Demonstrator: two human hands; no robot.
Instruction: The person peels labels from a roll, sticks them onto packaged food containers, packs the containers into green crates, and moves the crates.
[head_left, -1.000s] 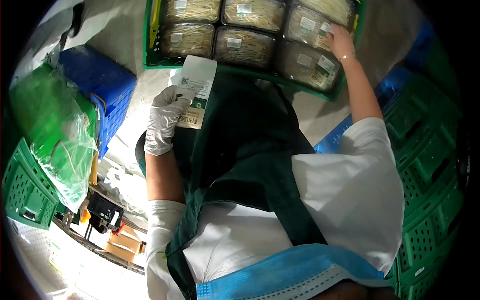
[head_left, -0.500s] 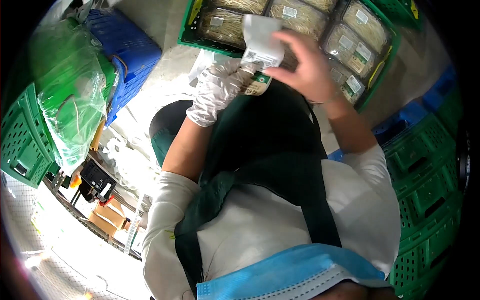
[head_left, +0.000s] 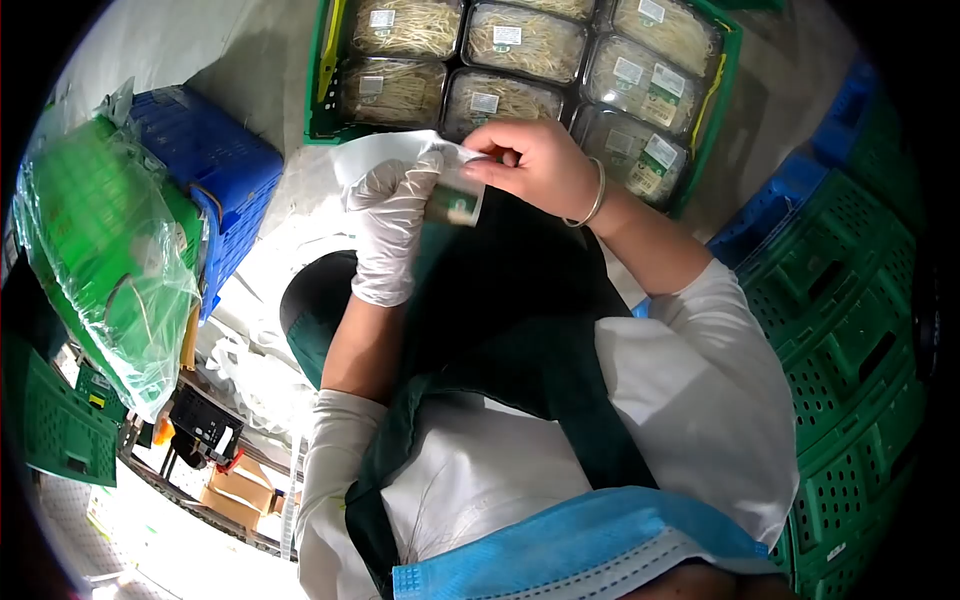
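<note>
My left hand (head_left: 390, 225), in a white glove, is closed on a strip of labels (head_left: 380, 149) with a white backing and a green-and-tan printed end. My bare right hand (head_left: 530, 165) pinches the strip's right edge, thumb and forefinger together. The strip is bent and partly blurred. Just beyond my hands, a green crate (head_left: 728, 100) holds several clear packs of pale sprouts (head_left: 525, 42). Each visible pack has a small white label, and a few on the right side also carry a green-and-tan label (head_left: 663, 95).
Green crates (head_left: 845, 290) are stacked at the right, beside a blue crate (head_left: 775, 205). At the left are a blue crate (head_left: 235, 165), a plastic-covered green crate (head_left: 110, 230) and a black device (head_left: 205, 420). My dark green apron (head_left: 480, 290) covers my lap.
My right hand has left the packs at the crate's right side and come to the label strip. My left hand has kept hold of the strip, which is now bent.
</note>
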